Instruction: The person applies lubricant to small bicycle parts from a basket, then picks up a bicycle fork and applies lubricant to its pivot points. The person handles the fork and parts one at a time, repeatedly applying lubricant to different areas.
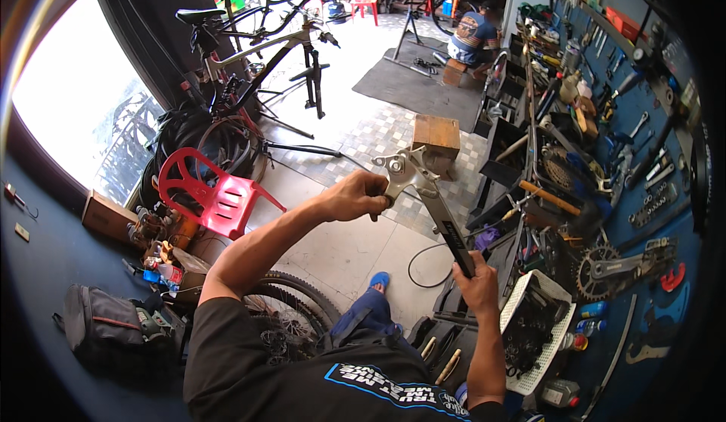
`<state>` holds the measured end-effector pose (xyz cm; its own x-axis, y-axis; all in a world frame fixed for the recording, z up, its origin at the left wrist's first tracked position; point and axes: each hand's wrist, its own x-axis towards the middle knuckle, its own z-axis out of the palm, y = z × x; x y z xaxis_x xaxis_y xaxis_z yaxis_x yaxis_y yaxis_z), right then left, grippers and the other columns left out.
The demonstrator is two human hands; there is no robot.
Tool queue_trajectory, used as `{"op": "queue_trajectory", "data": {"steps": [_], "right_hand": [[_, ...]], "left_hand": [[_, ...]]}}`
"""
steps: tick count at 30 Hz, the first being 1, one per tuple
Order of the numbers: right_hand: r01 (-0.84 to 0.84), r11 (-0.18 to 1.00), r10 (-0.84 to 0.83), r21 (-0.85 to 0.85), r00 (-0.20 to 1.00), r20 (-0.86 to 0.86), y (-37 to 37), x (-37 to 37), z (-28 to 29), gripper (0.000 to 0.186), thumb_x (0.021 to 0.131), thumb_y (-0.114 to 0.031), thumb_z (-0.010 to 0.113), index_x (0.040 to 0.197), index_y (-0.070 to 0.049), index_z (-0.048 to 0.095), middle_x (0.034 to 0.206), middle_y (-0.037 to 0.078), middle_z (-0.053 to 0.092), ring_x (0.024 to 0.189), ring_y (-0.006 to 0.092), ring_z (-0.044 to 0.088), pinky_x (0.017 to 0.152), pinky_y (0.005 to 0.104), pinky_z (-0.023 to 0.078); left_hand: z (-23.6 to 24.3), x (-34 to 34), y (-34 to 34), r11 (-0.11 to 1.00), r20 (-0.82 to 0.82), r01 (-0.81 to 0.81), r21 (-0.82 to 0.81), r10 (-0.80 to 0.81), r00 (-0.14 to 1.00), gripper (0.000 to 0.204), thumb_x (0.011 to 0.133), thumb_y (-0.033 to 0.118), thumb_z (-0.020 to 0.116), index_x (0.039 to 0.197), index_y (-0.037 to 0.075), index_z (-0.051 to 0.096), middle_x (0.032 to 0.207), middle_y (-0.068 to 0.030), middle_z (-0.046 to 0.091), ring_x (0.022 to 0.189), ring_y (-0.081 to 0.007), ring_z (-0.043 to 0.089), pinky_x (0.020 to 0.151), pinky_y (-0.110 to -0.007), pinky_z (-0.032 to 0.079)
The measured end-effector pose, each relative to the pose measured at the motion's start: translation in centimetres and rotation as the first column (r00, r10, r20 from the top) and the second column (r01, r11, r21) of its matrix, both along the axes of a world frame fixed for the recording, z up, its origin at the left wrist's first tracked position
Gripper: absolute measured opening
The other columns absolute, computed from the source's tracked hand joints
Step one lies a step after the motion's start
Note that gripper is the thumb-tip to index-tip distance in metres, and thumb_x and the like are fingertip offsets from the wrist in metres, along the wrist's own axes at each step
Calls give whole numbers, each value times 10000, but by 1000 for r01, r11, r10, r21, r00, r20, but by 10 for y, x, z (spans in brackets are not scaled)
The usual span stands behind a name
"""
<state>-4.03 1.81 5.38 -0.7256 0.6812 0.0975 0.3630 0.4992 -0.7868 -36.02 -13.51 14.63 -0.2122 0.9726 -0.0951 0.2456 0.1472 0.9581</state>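
In front of me I hold up a bicycle frame part, a dark, flat-sided arm (448, 229) with pale lettering that ends in a grey metal bracket (412, 174) with holes and lugs. My left hand (361, 197) is closed on the bracket's left side, thumb and fingers curled round its edge. Lower and to the right, my right hand (478, 284) wraps round the other end of the dark arm. The part slants from upper left to lower right. What joins the bracket to the arm is partly unclear.
A red plastic chair (219, 199) stands left, with a bike frame on a stand (261, 51) behind it. A wooden box (436, 134) sits ahead. Tools crowd the right bench and blue wall; a white basket (541, 301) is near my right arm. A person (473, 38) crouches far off.
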Motion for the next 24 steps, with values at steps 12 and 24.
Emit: {"op": "queue_trajectory", "data": {"steps": [12, 24], "right_hand": [[137, 946, -170, -293, 981, -91, -75, -190, -56, 255, 938, -229, 740, 970, -43, 570, 660, 142, 610, 610, 336, 640, 615, 415, 508], [-266, 950, 244, 161, 959, 145, 6, -334, -20, 268, 887, -207, 767, 1043, -55, 611, 823, 223, 716, 817, 437, 718, 685, 500, 551]], "left_hand": [[-74, -61, 74, 434, 892, -840, 324, 155, 424, 99, 1058, 120, 591, 1063, 23, 612, 920, -52, 645, 829, -155, 652, 763, -335, 599], [-96, -304, -72, 972, 312, -199, 126, 152, 938, 97, 989, 93, 609, 978, -1, 632, 853, -24, 628, 802, -119, 623, 769, -298, 538]]}}
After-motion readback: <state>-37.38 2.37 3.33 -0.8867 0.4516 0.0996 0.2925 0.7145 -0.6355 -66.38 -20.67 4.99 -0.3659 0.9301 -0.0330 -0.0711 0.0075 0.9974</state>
